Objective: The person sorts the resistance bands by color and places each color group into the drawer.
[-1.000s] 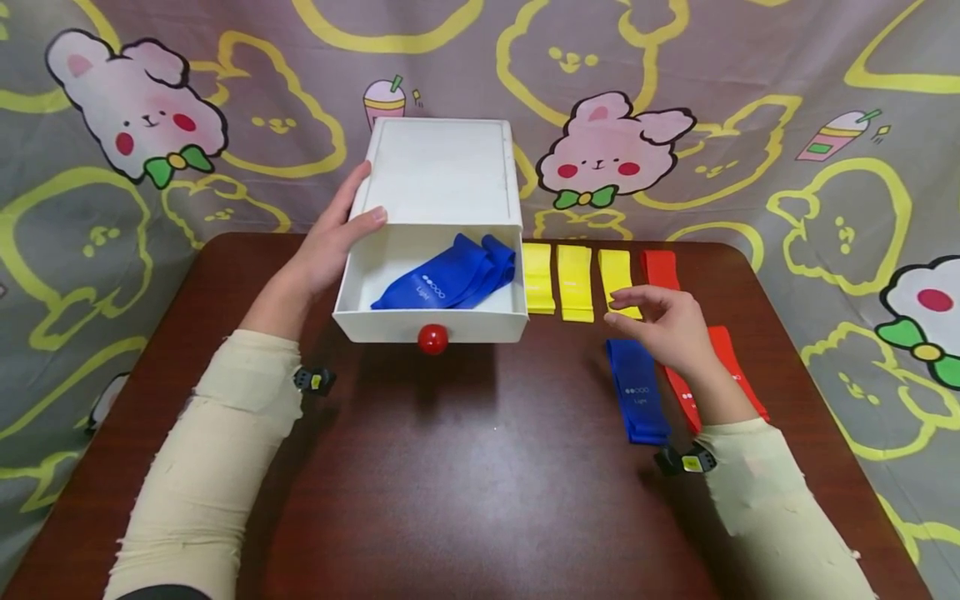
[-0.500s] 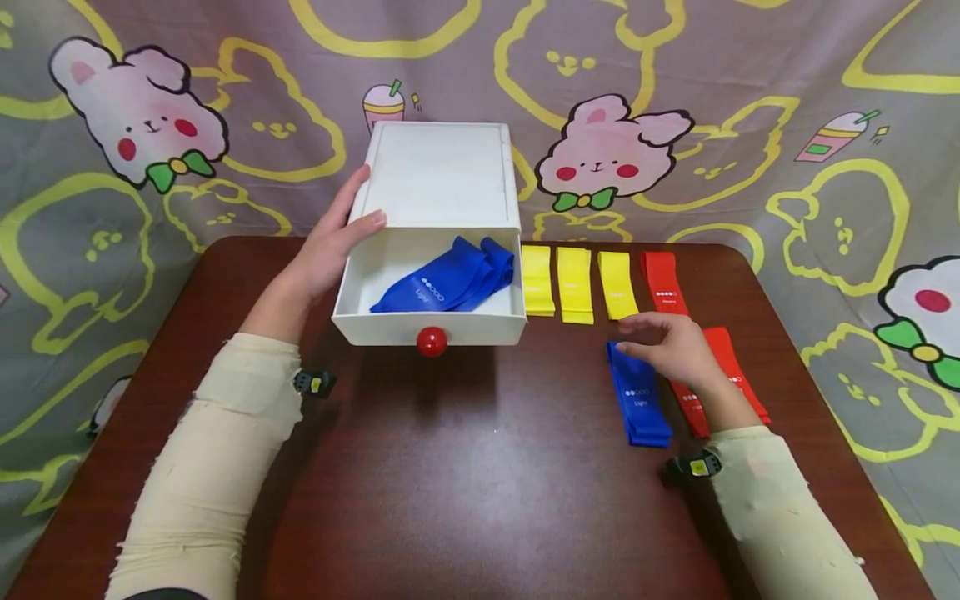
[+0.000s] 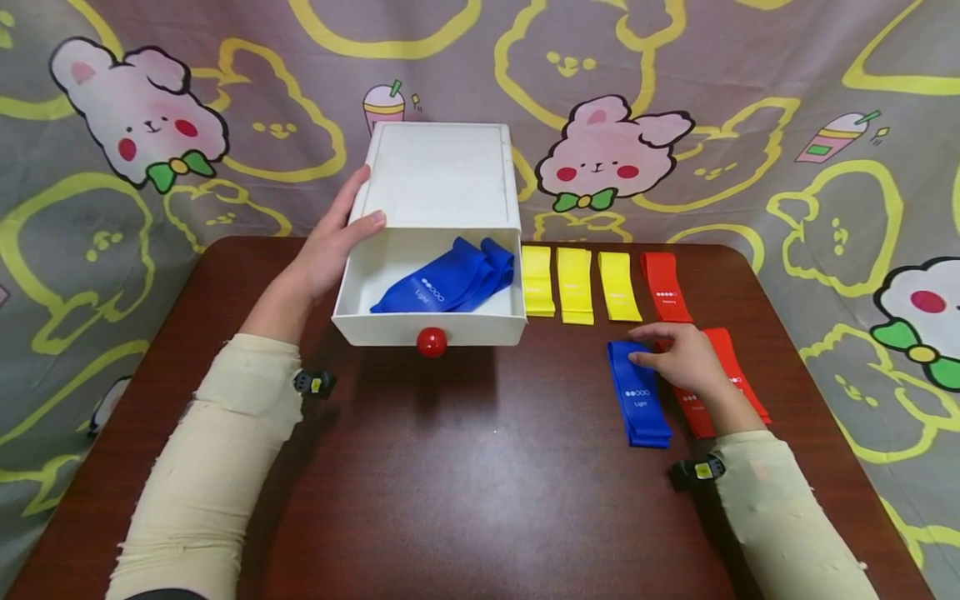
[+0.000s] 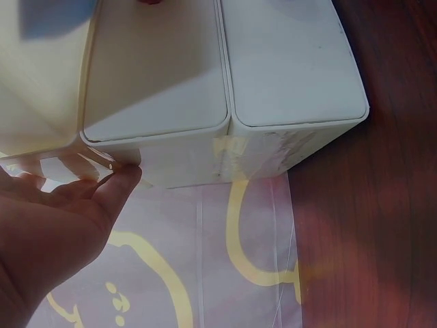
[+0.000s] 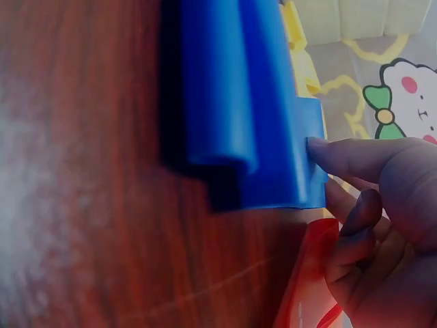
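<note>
In the head view, a white drawer cabinet [image 3: 442, 175] stands at the table's back with its top drawer [image 3: 360, 328] pulled out by a red knob [image 3: 431, 342]. Blue resistance bands [image 3: 427, 283] lie inside that drawer. My left hand [image 3: 322, 250] holds the cabinet's upper left edge, thumb over the top, fingers along the side; the left wrist view shows those fingers [image 4: 119, 188] against the wall. Another blue band [image 3: 637, 400], marked Light, lies folded on the table. Over its far end is my right hand [image 3: 686, 358], thumb at the band's edge, other fingers loosely bent.
Three yellow bands [image 3: 576, 287] lie in a row right of the cabinet. Red bands [image 3: 663, 283] lie farther right, some partly under my right hand. More closed drawers [image 4: 293, 61] show in the left wrist view. A patterned curtain [image 3: 450, 50] hangs behind the dark table [image 3: 450, 500].
My right hand has moved toward me and slightly right, from beside the yellow band to the far end of the blue one on the table. The left hand stays on the cabinet.
</note>
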A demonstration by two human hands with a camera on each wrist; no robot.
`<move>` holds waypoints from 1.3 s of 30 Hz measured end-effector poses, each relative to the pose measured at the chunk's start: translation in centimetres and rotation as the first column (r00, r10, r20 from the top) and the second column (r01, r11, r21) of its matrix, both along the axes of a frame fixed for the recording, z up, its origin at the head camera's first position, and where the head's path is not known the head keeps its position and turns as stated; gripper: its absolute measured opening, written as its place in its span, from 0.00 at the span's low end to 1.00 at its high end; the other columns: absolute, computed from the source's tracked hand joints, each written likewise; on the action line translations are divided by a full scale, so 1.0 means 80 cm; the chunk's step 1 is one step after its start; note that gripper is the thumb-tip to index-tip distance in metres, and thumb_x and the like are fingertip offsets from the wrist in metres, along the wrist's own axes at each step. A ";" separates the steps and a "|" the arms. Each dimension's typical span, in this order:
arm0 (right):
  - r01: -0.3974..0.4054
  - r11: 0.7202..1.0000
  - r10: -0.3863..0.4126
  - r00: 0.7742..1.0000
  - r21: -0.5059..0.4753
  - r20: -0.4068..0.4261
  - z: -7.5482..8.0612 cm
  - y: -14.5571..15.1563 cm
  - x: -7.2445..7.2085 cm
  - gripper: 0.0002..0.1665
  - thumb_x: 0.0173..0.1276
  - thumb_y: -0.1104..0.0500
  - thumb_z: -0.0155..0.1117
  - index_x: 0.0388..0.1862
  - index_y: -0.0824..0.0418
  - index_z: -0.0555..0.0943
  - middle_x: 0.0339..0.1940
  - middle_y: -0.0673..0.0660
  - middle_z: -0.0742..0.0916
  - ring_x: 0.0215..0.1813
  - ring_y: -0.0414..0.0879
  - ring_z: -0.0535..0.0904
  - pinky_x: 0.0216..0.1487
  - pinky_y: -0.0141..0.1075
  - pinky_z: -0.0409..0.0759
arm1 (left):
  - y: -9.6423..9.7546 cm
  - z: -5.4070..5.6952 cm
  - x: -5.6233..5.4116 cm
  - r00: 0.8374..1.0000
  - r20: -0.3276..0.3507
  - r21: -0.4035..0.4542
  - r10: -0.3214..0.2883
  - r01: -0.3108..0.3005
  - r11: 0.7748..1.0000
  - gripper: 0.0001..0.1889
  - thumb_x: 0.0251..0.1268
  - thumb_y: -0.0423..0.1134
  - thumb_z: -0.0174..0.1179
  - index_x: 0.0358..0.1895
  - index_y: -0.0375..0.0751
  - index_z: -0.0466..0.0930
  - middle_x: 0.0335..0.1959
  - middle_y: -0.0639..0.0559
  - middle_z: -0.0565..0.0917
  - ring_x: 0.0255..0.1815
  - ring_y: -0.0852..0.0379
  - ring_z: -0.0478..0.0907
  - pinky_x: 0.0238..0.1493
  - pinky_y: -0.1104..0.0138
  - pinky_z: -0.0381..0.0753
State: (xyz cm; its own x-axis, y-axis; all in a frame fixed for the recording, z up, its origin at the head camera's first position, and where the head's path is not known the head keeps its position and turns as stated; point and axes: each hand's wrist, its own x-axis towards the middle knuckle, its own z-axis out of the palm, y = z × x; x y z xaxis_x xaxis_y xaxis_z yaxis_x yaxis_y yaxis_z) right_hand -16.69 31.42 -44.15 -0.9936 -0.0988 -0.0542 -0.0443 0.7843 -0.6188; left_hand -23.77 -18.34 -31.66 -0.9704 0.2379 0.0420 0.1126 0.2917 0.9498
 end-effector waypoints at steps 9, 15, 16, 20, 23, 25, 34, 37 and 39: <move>0.023 0.998 -0.024 1.000 0.065 0.002 -0.001 -0.001 0.004 0.20 0.65 0.52 0.73 0.51 0.62 0.86 0.40 0.60 0.85 0.40 0.55 0.75 0.33 0.42 0.74 | -0.001 -0.001 -0.001 1.000 0.005 0.011 0.000 0.000 1.000 0.39 0.72 0.55 0.52 0.80 0.71 0.42 0.79 0.50 0.49 0.68 0.40 0.63 0.61 0.42 0.69; 0.017 0.999 -0.016 0.999 0.038 -0.031 0.002 -0.002 0.009 0.15 0.66 0.53 0.72 0.46 0.60 0.86 0.41 0.60 0.86 0.37 0.54 0.75 0.31 0.42 0.74 | 0.000 -0.001 -0.001 1.000 0.003 0.005 0.004 -0.004 1.000 0.39 0.72 0.56 0.52 0.80 0.72 0.42 0.79 0.51 0.49 0.68 0.40 0.62 0.61 0.42 0.68; 0.015 0.999 -0.014 0.999 0.030 -0.035 0.003 -0.002 0.010 0.14 0.66 0.53 0.72 0.46 0.60 0.85 0.40 0.59 0.86 0.36 0.54 0.75 0.31 0.42 0.74 | 0.000 -0.002 -0.002 1.000 0.004 0.003 0.005 -0.005 1.000 0.39 0.72 0.57 0.52 0.80 0.72 0.42 0.79 0.51 0.49 0.69 0.40 0.61 0.61 0.42 0.68; 0.019 1.000 -0.019 0.998 -0.003 -0.054 0.007 -0.003 0.016 0.14 0.68 0.51 0.71 0.45 0.59 0.85 0.38 0.58 0.86 0.34 0.54 0.76 0.30 0.42 0.77 | -0.001 -0.002 -0.002 1.000 0.005 0.000 0.006 -0.006 1.000 0.39 0.72 0.57 0.52 0.80 0.72 0.42 0.80 0.51 0.48 0.70 0.40 0.60 0.63 0.42 0.66; 0.029 0.999 -0.032 0.996 -0.030 -0.080 0.012 -0.004 0.019 0.14 0.68 0.50 0.70 0.44 0.58 0.85 0.36 0.57 0.86 0.34 0.53 0.76 0.30 0.41 0.78 | -0.001 -0.001 -0.001 1.000 0.007 0.007 0.009 -0.009 1.000 0.39 0.71 0.56 0.53 0.80 0.72 0.42 0.80 0.51 0.48 0.70 0.41 0.59 0.63 0.42 0.65; 0.039 0.998 -0.044 0.993 -0.046 -0.106 0.015 -0.006 0.021 0.14 0.68 0.50 0.70 0.44 0.58 0.85 0.34 0.56 0.86 0.32 0.53 0.76 0.28 0.40 0.78 | -0.001 -0.001 -0.001 1.000 0.006 0.008 0.010 -0.010 1.000 0.39 0.72 0.56 0.53 0.80 0.71 0.42 0.80 0.51 0.48 0.70 0.41 0.59 0.64 0.42 0.65; 0.057 0.992 -0.083 0.968 -0.116 -0.236 0.035 -0.015 0.028 0.14 0.68 0.51 0.70 0.44 0.60 0.86 0.35 0.55 0.88 0.34 0.49 0.77 0.31 0.33 0.75 | -0.001 -0.002 -0.001 1.000 0.004 0.015 0.008 -0.008 1.000 0.39 0.72 0.55 0.53 0.80 0.70 0.43 0.79 0.51 0.48 0.70 0.41 0.59 0.64 0.42 0.65; 0.061 0.987 -0.099 0.961 -0.150 -0.259 0.043 -0.021 0.030 0.13 0.68 0.53 0.71 0.44 0.61 0.86 0.37 0.56 0.88 0.35 0.48 0.80 0.34 0.31 0.77 | -0.001 -0.001 -0.001 1.000 0.003 0.015 0.005 -0.005 1.000 0.39 0.72 0.55 0.53 0.80 0.70 0.43 0.79 0.51 0.48 0.70 0.41 0.59 0.64 0.42 0.65; 0.064 0.984 -0.109 0.955 -0.168 -0.276 0.050 -0.025 0.032 0.12 0.67 0.54 0.71 0.44 0.61 0.86 0.37 0.56 0.88 0.35 0.47 0.80 0.34 0.30 0.77 | -0.001 -0.001 -0.001 1.000 0.003 0.012 0.005 -0.005 1.000 0.39 0.72 0.55 0.53 0.80 0.70 0.43 0.80 0.51 0.47 0.70 0.41 0.59 0.64 0.42 0.65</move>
